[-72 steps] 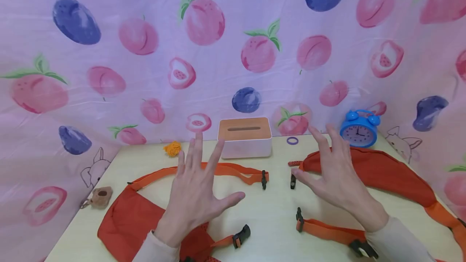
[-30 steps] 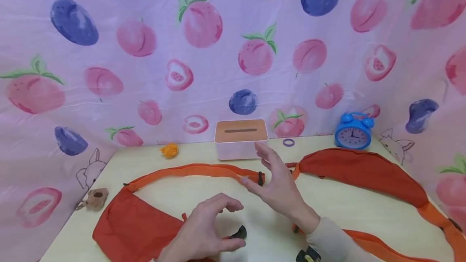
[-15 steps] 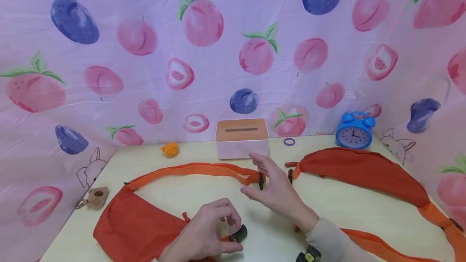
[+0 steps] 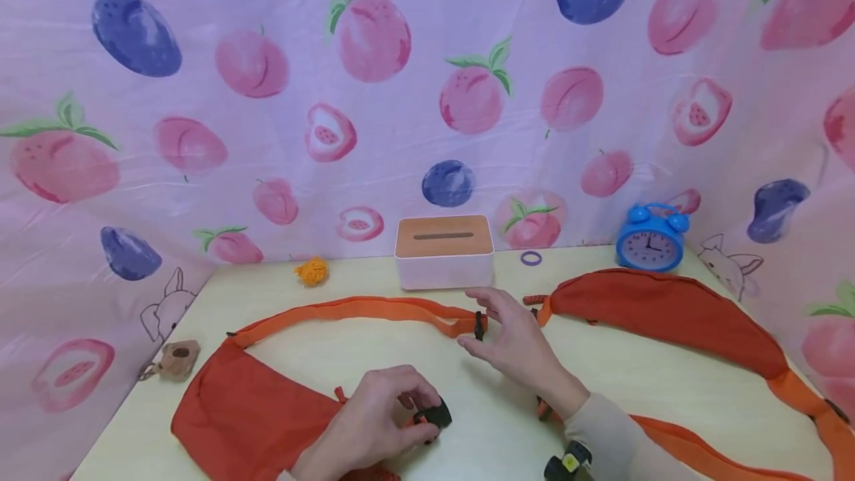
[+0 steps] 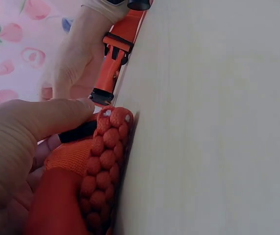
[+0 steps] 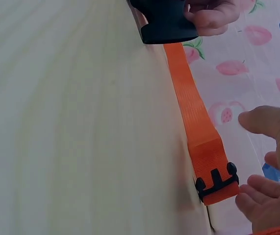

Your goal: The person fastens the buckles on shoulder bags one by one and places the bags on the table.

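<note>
In the head view, my left hand (image 4: 374,414) pinches a black side-release buckle (image 4: 436,414) on the short strap of the left red waist bag (image 4: 247,407). The right wrist view also shows fingers on that buckle (image 6: 166,22). My right hand (image 4: 517,344) is beside the black pronged buckle (image 4: 479,325) at the end of the bag's long orange strap (image 4: 361,308). Its thumb and fingers are apart, not gripping, with the pronged buckle (image 6: 217,183) close to the fingertips. A braided red cord (image 5: 108,166) lies by my left hand in the left wrist view.
A second red waist bag (image 4: 668,318) lies at right, its orange strap (image 4: 701,451) partly behind my right arm. Along the back stand a tissue box (image 4: 444,254), a purple ring (image 4: 531,258), a blue alarm clock (image 4: 649,243) and a yellow yarn bundle (image 4: 312,272). A brown plush (image 4: 179,360) lies left.
Both hands were spread over the table at first. My right hand moved left to the long strap's end; my left lowered and its fingers came together on the black buckle.
</note>
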